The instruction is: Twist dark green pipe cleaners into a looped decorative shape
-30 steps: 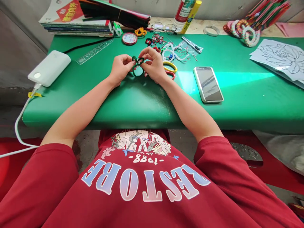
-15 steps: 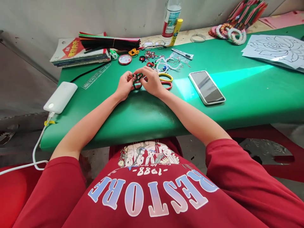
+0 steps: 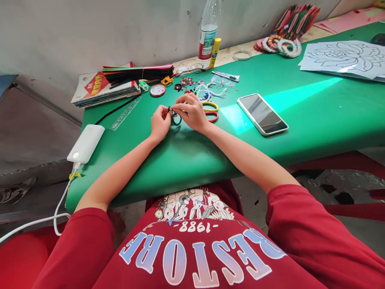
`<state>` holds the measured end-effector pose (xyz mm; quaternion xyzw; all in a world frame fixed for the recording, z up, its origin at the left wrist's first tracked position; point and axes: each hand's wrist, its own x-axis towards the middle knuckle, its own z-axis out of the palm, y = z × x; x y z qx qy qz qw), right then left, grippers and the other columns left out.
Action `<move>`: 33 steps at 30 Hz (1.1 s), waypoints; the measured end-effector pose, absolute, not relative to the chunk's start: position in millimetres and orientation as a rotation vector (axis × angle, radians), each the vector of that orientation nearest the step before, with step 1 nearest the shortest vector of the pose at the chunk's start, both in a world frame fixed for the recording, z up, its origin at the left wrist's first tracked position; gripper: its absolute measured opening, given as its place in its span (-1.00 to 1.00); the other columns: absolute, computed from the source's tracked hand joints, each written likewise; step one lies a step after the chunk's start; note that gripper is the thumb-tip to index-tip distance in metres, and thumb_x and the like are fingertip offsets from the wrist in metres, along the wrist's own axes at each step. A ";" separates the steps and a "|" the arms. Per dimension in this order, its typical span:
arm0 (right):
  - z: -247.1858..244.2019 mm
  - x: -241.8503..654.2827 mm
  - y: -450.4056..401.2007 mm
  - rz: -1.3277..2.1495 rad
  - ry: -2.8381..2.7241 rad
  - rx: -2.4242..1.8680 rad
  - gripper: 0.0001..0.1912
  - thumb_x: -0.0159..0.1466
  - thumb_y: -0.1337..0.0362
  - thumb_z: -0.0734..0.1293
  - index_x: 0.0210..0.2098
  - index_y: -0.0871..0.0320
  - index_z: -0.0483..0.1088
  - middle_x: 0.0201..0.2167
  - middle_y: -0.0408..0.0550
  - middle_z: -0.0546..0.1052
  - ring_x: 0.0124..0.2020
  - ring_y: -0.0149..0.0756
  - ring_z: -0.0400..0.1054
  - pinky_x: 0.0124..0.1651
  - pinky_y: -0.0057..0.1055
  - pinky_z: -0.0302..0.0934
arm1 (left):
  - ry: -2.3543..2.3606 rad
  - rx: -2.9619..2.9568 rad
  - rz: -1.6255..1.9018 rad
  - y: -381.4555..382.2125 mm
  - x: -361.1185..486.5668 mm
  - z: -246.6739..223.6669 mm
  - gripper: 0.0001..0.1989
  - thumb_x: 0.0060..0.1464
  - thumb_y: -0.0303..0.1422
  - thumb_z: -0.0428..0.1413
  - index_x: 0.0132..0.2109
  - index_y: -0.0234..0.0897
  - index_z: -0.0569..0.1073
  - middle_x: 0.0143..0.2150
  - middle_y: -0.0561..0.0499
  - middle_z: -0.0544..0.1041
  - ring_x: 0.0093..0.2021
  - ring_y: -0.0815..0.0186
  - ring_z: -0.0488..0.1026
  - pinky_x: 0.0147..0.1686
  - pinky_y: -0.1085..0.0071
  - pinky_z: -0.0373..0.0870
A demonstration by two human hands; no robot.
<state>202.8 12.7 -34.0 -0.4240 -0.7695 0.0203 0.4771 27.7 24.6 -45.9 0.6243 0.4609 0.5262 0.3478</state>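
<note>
A dark green looped piece (image 3: 177, 120), like fuzzy wire, is held between both hands above the green table. My left hand (image 3: 160, 122) pinches its left side between thumb and fingers. At its upper part, the thumb and fingertips of my right hand (image 3: 191, 111) are closed on it. The loop hangs open below the fingertips. Just right of my right hand lie scissors with one yellow and one red handle (image 3: 213, 117); their blades are hidden by the hand. White, red and blue fuzzy pieces (image 3: 207, 91) lie just behind the hands.
A phone (image 3: 262, 114) lies to the right, a white power bank (image 3: 86, 143) with cable at the left. Books (image 3: 105, 90), a ruler (image 3: 124, 113), a bottle (image 3: 207, 44), a glue stick (image 3: 214, 53) and glasses stand or lie behind. Drawn sheets (image 3: 344, 58) are far right.
The camera view has shifted a little. My right hand's fingers have moved to the top of the green piece, and its loop now hangs lower and more in sight.
</note>
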 end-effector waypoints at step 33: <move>23.7 203.2 -35.1 0.267 -1.611 -1.053 -0.40 0.74 -0.52 0.44 -0.04 -0.25 0.86 0.03 0.20 0.81 0.31 0.36 0.69 0.46 0.08 0.68 | 1.134 1.940 1.363 31.9 13.5 -40.0 -0.40 0.56 -0.19 0.56 -0.27 -0.05 0.30 -0.32 0.03 0.52 -0.02 -0.02 0.76 0.25 0.12 0.73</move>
